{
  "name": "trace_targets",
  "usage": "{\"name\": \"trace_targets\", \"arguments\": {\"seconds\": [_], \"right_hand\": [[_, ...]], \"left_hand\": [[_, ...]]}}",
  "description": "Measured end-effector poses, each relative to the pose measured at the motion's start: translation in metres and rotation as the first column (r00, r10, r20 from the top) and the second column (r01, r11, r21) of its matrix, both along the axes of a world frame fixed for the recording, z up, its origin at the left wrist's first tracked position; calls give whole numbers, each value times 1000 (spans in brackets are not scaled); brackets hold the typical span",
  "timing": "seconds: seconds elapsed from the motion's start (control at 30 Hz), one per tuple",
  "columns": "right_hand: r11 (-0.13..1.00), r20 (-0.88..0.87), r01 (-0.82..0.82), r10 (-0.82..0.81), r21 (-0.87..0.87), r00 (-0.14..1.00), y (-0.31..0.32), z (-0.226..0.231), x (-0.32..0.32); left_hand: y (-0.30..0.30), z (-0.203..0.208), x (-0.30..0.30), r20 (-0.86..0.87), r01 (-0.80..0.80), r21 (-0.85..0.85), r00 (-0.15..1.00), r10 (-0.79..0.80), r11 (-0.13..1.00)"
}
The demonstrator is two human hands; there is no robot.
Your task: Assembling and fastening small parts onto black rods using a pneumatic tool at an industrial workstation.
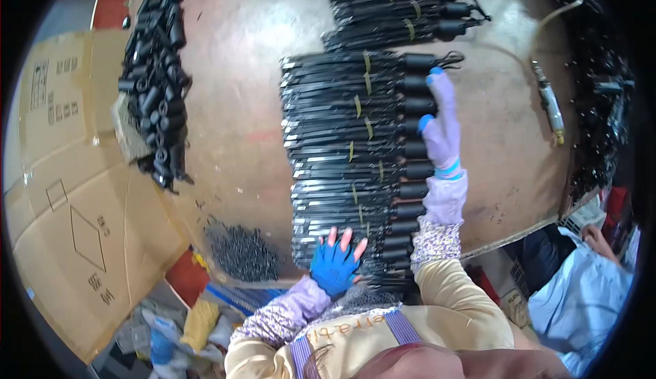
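Note:
A long row of black folded umbrella frames (342, 133) lies side by side on the table, thin ribs to the left. Yellowish ties cross the ribs, and dark cylindrical handles (415, 148) form the right side. My left hand (333, 267), in a blue glove with bare fingertips, rests with fingers spread on the ribs at the near end. My right hand (444, 121), in a lilac glove with blue tips, reaches along the handles toward the far end. Its fingers are stretched out and apart, touching or just over the handles.
Another stack of frames (403, 10) lies at the back. Loose black handles (158, 99) are heaped at left, small black parts (242, 253) near the front edge. A hand tool with hose (551, 111) lies at right. Cardboard (68, 167) flanks the table; a person's hand (598, 244) shows at right.

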State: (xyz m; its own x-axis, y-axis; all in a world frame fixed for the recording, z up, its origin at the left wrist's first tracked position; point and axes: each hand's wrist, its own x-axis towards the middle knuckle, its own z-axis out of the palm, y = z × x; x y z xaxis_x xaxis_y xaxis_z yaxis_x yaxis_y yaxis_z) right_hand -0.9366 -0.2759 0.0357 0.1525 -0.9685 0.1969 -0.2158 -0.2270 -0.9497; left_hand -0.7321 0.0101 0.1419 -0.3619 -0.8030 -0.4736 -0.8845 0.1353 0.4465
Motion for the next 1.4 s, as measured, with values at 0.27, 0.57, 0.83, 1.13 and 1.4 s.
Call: {"name": "trace_targets", "arguments": {"seconds": [0.27,0.57,0.83,1.13,1.4], "right_hand": [[985,-169,164,-172,-61,971,27,70,-1],[901,114,431,-433,42,894,-133,100,-48],[948,308,306,-265,-93,914,-235,52,-34],[988,313,-132,152,-84,938,-272,115,10],[909,-77,-401,394,-115,916,-253,120,0]], "left_hand": [[2,61,70,24,378,-40,926,-377,925],[-200,79,103,-371,81,-297,908,-194,951],[-341,20,17,-158,95,-650,953,-257,754],[-310,55,28,8,250,-553,955,-295,795],[-297,64,20,-6,244,-500,958,-285,831]]}}
